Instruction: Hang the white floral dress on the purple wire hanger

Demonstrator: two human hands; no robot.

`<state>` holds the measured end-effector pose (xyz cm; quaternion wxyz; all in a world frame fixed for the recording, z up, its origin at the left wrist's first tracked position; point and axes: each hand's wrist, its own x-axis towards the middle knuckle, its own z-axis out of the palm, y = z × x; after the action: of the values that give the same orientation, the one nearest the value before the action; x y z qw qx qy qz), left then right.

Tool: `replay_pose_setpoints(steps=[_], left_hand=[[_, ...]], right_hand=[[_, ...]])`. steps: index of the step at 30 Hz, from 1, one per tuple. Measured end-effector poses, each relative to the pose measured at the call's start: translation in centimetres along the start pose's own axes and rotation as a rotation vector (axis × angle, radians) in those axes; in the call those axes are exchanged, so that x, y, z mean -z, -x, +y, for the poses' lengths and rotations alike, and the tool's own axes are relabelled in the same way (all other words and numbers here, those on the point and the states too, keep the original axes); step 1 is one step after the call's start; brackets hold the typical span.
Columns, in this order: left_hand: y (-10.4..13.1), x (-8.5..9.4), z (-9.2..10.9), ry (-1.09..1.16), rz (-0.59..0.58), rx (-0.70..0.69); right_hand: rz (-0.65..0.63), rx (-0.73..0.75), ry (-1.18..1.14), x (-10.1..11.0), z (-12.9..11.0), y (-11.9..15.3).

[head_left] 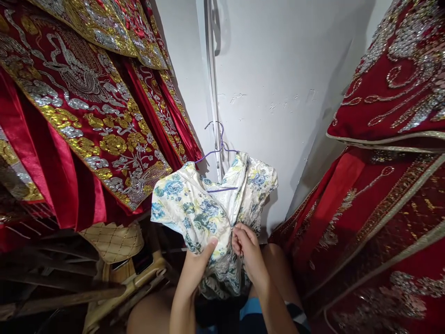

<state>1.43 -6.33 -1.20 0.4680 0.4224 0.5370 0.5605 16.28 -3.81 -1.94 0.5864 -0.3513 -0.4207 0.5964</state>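
A short-sleeved white dress (203, 208) with blue and yellow flowers hangs in front of me on a purple hanger (222, 147). Its neckline is parted in a V, showing the pale inside and the hanger's lower bar. My left hand (201, 260) grips the dress at its left side, thumb on the front, with the fingers hidden by the cloth. At the bottom of the V, my right hand (245, 241) is closed in a pinch on the opening's edge. Whether a small zip pull lies between those fingertips is hidden.
Red gowns with gold and silver embroidery (114, 116) hang on the left, and more beaded red garments (382, 195) on the right. Behind the hanger, a metal strip (210, 69) runs down the pale wall (278, 60). A bamboo chair (139, 283) stands at lower left.
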Motion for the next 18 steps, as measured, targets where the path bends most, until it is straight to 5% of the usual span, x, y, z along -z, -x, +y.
replay_pose_setpoints(steps=[7, 11, 18], left_hand=[[-0.51, -0.14, -0.82, 0.02, 0.125, -0.028], [-0.21, -0.23, -0.87, 0.024, 0.086, -0.008], [0.03, -0.11, -0.76, -0.012, 0.034, -0.043]], right_hand=[[0.068, -0.015, -0.135, 0.63, 0.19, 0.03], [0.119, -0.015, -0.028, 0.37, 0.04, 0.11], [0.01, 0.115, 0.169, -0.23, 0.27, 0.34]])
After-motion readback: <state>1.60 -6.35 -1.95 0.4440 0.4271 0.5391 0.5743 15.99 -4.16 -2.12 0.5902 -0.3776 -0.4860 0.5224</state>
